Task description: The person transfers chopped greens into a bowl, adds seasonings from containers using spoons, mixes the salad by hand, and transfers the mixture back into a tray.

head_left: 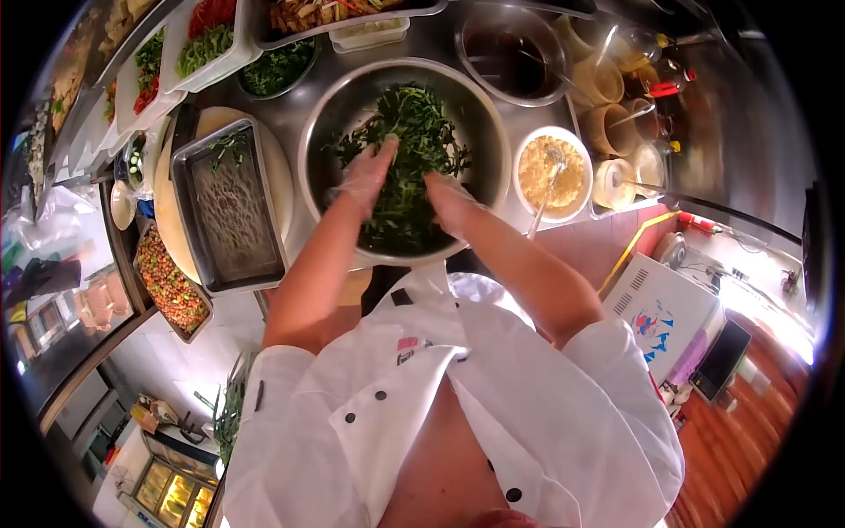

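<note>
Chopped greens in a large steel bowl, with 2 hands at work in them. Markings: on the breast of the white jacket, a small emblem in red and dark strokes, its lettering too small for me to read from here. On the white box by the wall, 1 printed design in blue and red, its wording not legible to me. Bottles stand beyond the bowls, their labels too blurred to make out.

Hands: apart from each other, the left hand at the left side of the heap and the right hand at its lower right, greens lying between them. Clear film, apparently thin gloves, covers each. The left thumb lies against the leaves, pointing away from the wearer; the right fingers are largely hidden among them. How far either hand is open, or whether it grips any leaves, I cannot tell.

Surroundings: just right of the steel bowl, 1 white bowl of pale yellow, finely chopped food with a spoon leaning in it; farther back, 1 metal basin of dark liquid. To the left, a rectangular steel tray with a few scraps of green rests on a round board.
</note>
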Motion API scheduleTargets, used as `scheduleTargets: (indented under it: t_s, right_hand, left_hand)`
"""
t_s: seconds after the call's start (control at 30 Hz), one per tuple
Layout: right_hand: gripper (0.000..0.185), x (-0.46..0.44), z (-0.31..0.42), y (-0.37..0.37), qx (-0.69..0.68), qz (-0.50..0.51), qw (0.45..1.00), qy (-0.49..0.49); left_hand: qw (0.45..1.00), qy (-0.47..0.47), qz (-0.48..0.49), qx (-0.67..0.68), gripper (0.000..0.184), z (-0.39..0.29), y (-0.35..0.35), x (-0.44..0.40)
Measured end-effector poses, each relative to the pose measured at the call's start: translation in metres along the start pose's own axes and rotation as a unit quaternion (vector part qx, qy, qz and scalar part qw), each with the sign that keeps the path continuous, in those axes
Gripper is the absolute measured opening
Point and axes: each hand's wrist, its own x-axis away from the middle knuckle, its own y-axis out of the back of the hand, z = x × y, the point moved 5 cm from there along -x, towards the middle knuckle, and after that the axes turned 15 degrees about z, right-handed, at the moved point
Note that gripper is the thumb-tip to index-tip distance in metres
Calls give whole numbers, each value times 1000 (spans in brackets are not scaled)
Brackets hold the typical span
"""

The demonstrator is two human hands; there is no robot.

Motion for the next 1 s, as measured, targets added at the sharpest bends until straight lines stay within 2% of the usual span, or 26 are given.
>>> scheduleTargets:
  t_s: [0.03,0.07,0.1,0.13,0.17,0.2,0.23,0.27,0.3,0.33,0.37,0.4,0.43,0.47,0.53,0.57,0.6,0.7,0.73,0.77,0.83,0.87,0.9,0.93,0.97,1.0]
  right_hand:
    - [71,17,24,-13,215,34,973,-82]
    - [67,22,33,-20,417,67,892,-160]
    - [67,17,37,-23,420,70,891,-157]
    - [65,10,52,-31,592,53,801,-72]
    - [62,6,62,-41,735,34,677,15]
    - [49,-8,69,-49,789,72,607,67]
    - [49,-40,75,-47,787,77,609,67]
    - [40,-73,66,-66,880,218,387,168]
    - [31,-89,46,-77,898,335,129,256]
    - [31,-105,35,-90,897,335,129,258]
    - [27,-115,15,-106,865,423,88,256]
    - [24,-118,2,-117,824,506,45,251]
    - [17,-118,-5,-127,822,503,157,214]
    - [19,-118,-16,-140,804,540,62,241]
    - [25,-141,-22,-157,861,488,79,120]
    - [29,-152,-11,-158,905,381,186,-29]
    - [30,-173,1,-151,912,334,233,43]
    - [27,-205,65,-132,912,325,195,156]
    - [26,-217,89,-105,914,291,239,150]
    - [27,-209,103,-78,899,216,363,115]
    - [34,-183,133,-21,771,55,626,107]
    - [43,-177,130,9,702,-4,709,69]
    - [47,-211,114,74,670,-34,717,189]
    - [56,-179,101,81,530,-102,831,137]
    - [67,-177,80,98,434,-106,886,126]
    - [71,-142,59,83,299,-181,935,60]
  left_hand:
    - [994,-8,58,95,72,-9,1,10]
    - [993,-15,44,105,65,-11,7,24]
    - [993,-24,31,113,58,-12,12,37]
    - [993,-27,27,111,58,-5,12,49]
    - [972,-15,10,234,49,12,9,63]
    - [936,-3,-7,353,40,29,7,71]
    - [918,55,-36,392,40,49,4,77]
    - [894,113,-66,430,40,70,-1,82]
    - [885,80,-55,456,46,88,-8,79]
    - [880,72,-77,464,46,81,-22,79]
    - [874,64,-101,471,46,74,-33,81]
    - [856,32,-76,510,48,109,-29,54]
    - [859,48,-111,498,48,110,-31,48]
    - [861,66,-144,484,48,105,-34,45]
    - [863,74,-167,471,47,94,-41,45]
    - [872,92,-177,447,44,90,-43,47]
    - [879,111,-189,423,40,90,-42,51]
    - [883,105,-163,426,34,122,-34,31]
    - [888,98,-158,420,33,121,-33,29]
    - [893,92,-154,413,33,120,-33,27]
    - [877,85,-203,428,39,108,-30,19]
    - [875,78,-203,432,39,102,-27,14]
    - [882,114,-239,390,45,100,-21,14]
    - [885,153,-273,345,52,101,-15,14]
    - [885,150,-272,346,52,100,-11,9]
    - [886,123,-214,392,56,101,-12,-2]
